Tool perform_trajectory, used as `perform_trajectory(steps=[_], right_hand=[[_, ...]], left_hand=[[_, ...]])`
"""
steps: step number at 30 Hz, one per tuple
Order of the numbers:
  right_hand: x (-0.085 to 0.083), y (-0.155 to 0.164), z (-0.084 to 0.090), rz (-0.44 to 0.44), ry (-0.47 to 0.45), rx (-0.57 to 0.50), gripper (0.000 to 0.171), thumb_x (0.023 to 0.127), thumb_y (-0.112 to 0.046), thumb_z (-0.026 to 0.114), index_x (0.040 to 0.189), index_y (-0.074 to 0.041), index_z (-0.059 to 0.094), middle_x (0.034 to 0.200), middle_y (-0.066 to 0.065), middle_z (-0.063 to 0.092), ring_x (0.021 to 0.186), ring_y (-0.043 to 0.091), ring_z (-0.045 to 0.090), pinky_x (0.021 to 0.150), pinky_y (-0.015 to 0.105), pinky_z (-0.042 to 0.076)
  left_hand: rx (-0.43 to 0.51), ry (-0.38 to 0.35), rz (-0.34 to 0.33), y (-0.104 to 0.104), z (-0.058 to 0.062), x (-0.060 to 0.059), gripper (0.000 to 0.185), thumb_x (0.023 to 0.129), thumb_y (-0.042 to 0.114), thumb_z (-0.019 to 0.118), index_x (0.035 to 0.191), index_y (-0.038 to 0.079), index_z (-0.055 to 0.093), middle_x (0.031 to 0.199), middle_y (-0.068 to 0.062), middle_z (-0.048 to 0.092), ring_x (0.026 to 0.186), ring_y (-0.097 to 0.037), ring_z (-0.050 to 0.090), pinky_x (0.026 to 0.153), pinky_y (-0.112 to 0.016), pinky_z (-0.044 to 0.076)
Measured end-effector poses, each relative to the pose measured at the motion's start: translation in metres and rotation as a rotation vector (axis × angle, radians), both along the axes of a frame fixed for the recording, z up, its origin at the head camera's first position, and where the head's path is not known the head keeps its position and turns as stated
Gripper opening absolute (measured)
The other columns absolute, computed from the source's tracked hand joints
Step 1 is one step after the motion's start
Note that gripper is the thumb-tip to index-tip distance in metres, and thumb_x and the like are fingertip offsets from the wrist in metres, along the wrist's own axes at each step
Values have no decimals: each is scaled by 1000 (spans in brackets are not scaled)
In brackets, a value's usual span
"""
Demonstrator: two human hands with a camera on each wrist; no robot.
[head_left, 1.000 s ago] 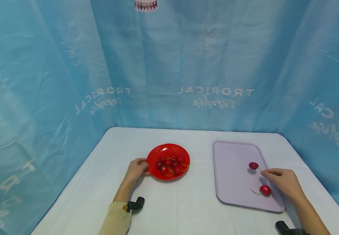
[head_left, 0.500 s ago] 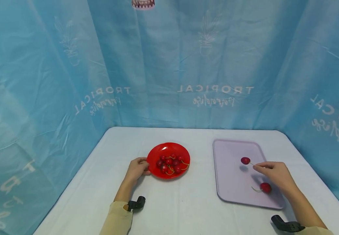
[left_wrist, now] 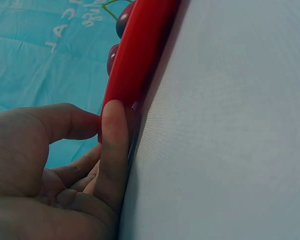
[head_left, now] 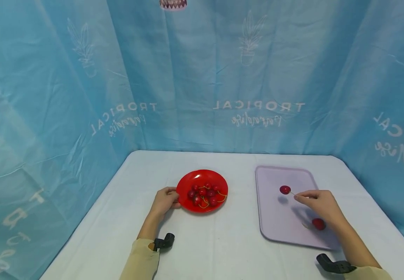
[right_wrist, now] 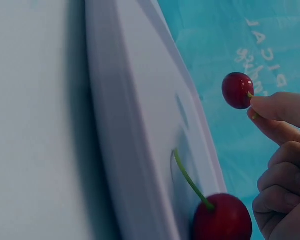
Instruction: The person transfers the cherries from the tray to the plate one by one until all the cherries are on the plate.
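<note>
Since a second ago the right hand [head_left: 319,204], pinching a cherry [head_left: 285,189] by its stem, has lifted it off the lilac tray [head_left: 275,217] toward ten o'clock (its shadow lies beneath). A second cherry [head_left: 318,224] lies on the tray at the hand's six o'clock, stem partly hidden. The left hand [head_left: 165,200] still grips the red plate [head_left: 188,182] rim at nine o'clock.

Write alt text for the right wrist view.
The right hand pinches a cherry by its stem, held above a pale tray. A second cherry lies on the tray, blue cloth behind.
</note>
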State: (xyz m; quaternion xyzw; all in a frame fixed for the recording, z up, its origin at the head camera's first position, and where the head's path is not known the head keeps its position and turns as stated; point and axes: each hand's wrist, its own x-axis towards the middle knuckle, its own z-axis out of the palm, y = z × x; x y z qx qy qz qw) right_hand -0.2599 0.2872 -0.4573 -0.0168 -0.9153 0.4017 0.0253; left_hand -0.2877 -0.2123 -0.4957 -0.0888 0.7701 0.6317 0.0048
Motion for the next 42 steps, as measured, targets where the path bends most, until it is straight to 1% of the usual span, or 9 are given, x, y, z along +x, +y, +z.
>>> perform_trajectory(steps=[4, 8, 12, 15, 21, 29, 33, 38, 42], right_hand=[[-3, -8, -4, 22, 16, 6, 52, 85, -51, 66, 107, -5, 73, 114, 18, 65, 113, 41, 51, 88, 60, 43], [-7, -15, -4, 35, 33, -6, 51, 84, -53, 66, 106, -7, 74, 114, 16, 66, 114, 38, 52, 88, 58, 43], [-8, -24, -3, 47, 19, -59, 48, 84, -50, 69, 105, -8, 75, 112, 13, 67, 113, 36, 52, 89, 55, 43], [-9, -32, -4, 54, 9, -77, 45, 83, -48, 70, 103, -7, 75, 110, 11, 68, 112, 34, 54, 89, 53, 44], [-12, -44, -3, 77, 54, -24, 39, 85, -45, 70, 99, -9, 76, 105, 9, 69, 104, 31, 58, 83, 44, 47], [-18, -59, -4, 105, 89, -38, 33, 84, -42, 72, 94, -12, 77, 100, 5, 70, 99, 25, 58, 77, 36, 46], [-21, -68, -5, 123, 97, -40, 32, 84, -42, 72, 93, -12, 78, 97, 3, 70, 92, 22, 56, 71, 34, 43], [-25, -81, -6, 118, 85, -44, 28, 83, -38, 74, 92, -12, 78, 86, 2, 67, 82, 21, 50, 64, 32, 40], [-29, -91, -9, 100, 76, -45, 27, 83, -36, 74, 92, -11, 78, 85, 2, 67, 82, 22, 49, 62, 31, 40]], left_hand=[[-7, -3, 14, -1, -3, 2, 37, 89, 9, 56, 124, -3, 55, 97, -15, 64, 66, -19, 66, 63, -29, 57], [-12, 19, 4, -2, -3, 1, 36, 89, 10, 55, 123, -3, 56, 96, -14, 64, 67, -19, 65, 64, -29, 57], [-19, 18, 5, -1, -1, -2, 36, 89, 10, 56, 123, -2, 56, 97, -14, 64, 67, -19, 65, 63, -29, 57], [-15, 11, 5, -2, -2, -1, 36, 90, 9, 55, 124, -3, 55, 98, -15, 63, 67, -19, 65, 63, -29, 57], [-8, 13, -8, -1, 0, -1, 37, 90, 9, 55, 125, -4, 54, 98, -16, 63, 70, -19, 65, 64, -29, 57], [-10, 6, -12, 0, 1, -2, 38, 90, 9, 54, 125, -3, 54, 99, -15, 64, 69, -19, 65, 64, -29, 57], [-11, 6, -12, 0, 2, -2, 37, 90, 9, 55, 125, -2, 54, 99, -15, 64, 68, -19, 65, 63, -29, 57], [-8, 8, -11, 0, 1, -2, 37, 90, 9, 54, 125, -2, 54, 99, -14, 64, 68, -18, 65, 63, -29, 57], [-8, 7, -13, 0, 2, -2, 37, 91, 9, 54, 126, -3, 54, 99, -15, 63, 69, -18, 66, 64, -29, 57]])
